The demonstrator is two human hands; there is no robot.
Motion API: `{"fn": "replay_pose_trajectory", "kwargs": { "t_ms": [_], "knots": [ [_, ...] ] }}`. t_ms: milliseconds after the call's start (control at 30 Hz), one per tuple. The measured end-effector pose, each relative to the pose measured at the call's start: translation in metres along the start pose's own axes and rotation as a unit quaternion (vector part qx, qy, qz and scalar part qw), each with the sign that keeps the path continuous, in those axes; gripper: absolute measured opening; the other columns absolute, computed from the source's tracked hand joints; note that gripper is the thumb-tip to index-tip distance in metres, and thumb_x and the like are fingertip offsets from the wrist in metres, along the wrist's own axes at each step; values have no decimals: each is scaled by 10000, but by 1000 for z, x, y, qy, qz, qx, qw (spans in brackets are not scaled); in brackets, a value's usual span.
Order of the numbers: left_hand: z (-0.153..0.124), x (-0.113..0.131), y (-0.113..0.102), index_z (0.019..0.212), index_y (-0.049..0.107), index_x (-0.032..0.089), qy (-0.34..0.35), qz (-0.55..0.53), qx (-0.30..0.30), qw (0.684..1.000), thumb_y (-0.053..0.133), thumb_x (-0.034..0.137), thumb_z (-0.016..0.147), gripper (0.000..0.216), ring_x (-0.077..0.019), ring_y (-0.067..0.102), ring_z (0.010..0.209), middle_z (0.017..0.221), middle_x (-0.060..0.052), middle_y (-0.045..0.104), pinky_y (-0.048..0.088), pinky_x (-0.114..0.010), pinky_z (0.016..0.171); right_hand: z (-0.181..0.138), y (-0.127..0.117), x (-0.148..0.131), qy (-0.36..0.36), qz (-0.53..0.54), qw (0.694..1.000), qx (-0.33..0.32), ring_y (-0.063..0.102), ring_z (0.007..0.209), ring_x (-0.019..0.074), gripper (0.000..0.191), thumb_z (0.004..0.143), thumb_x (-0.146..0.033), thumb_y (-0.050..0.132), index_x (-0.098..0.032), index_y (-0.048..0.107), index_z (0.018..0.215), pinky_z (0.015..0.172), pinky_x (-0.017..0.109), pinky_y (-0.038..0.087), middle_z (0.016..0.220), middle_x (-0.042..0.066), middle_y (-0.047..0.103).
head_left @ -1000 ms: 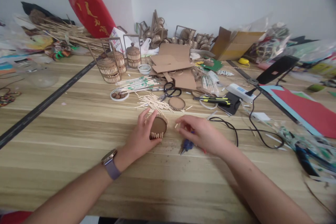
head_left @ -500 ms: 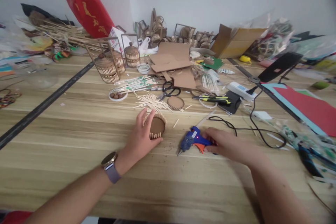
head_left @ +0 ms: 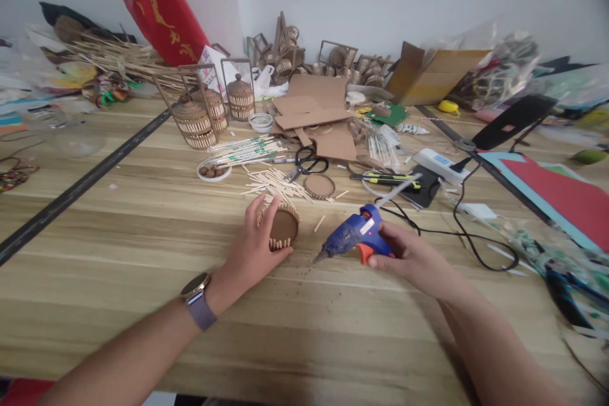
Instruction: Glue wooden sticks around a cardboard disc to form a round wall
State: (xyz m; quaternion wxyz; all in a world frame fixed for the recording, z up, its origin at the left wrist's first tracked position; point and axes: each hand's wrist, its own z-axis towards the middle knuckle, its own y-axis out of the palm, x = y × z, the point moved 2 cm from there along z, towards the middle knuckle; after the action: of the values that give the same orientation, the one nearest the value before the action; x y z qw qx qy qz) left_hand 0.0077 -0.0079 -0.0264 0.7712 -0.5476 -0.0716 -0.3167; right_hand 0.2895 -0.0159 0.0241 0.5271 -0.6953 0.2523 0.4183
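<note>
My left hand (head_left: 257, 238) is curled round the left side of a small round cardboard basket (head_left: 286, 226) edged with short upright sticks, thumb at its near rim and fingers at its far side. The basket stands on the wooden table. My right hand (head_left: 404, 254) grips the handle of a blue glue gun (head_left: 354, 231) with an orange trigger. Its nozzle points left and down, to the right of the basket and apart from it. A pale glue stick (head_left: 399, 189) juts from the gun's back. One loose stick (head_left: 319, 223) lies between basket and gun.
Behind the basket lie a pile of cut sticks (head_left: 273, 183), a second round cardboard base (head_left: 319, 186), scissors (head_left: 311, 162) and a yellow-black cutter (head_left: 387, 179). Finished lidded baskets (head_left: 195, 120) stand back left. A black cord (head_left: 469, 254) loops across the right side.
My right hand has raised the glue gun from the table and tilted it, so the glue stick points up to the right. My left hand stays on the basket, nearly unmoved.
</note>
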Motion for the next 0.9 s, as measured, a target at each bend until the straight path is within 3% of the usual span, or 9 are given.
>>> {"fn": "replay_pose_trajectory", "kwargs": {
  "t_ms": [167,267,400,600,900],
  "knots": [
    [0,0,0,1499,166,286,5,2,4,1000,843,216,685,1061,-404,316,1427,1502,-191,254,434,-589,1081,-1,19,3,57,39,996,-54,524,601,146,440,707,-608,706,-183,644,806,565,264,460,686,5,584],
    [0,-1,0,1505,166,281,11,-5,7,1000,839,206,686,1063,-397,324,1425,1499,-190,260,429,-577,1091,1,28,8,35,46,997,-45,604,694,176,416,738,-596,681,-184,653,789,661,282,514,760,36,659],
    [0,-1,0,1502,197,261,12,-8,11,1000,845,203,674,1054,-396,350,1410,1486,-193,278,427,-570,1095,6,41,12,7,25,998,-57,669,862,228,440,806,-587,617,-177,710,936,818,344,547,927,73,733],
    [1,0,0,1504,175,289,12,-7,10,1000,844,207,677,1066,-393,336,1416,1488,-178,281,420,-583,1099,7,50,11,-1,-23,998,-54,690,964,269,448,829,-526,607,-202,714,1119,873,389,558,1039,67,755],
    [1,-1,2,1501,142,307,17,-9,11,1000,831,198,687,1072,-404,322,1418,1488,-174,260,387,-609,1112,7,54,7,-18,-59,997,-44,696,986,284,455,850,-523,578,-205,711,1148,892,403,550,1099,78,752]
  ]
}}
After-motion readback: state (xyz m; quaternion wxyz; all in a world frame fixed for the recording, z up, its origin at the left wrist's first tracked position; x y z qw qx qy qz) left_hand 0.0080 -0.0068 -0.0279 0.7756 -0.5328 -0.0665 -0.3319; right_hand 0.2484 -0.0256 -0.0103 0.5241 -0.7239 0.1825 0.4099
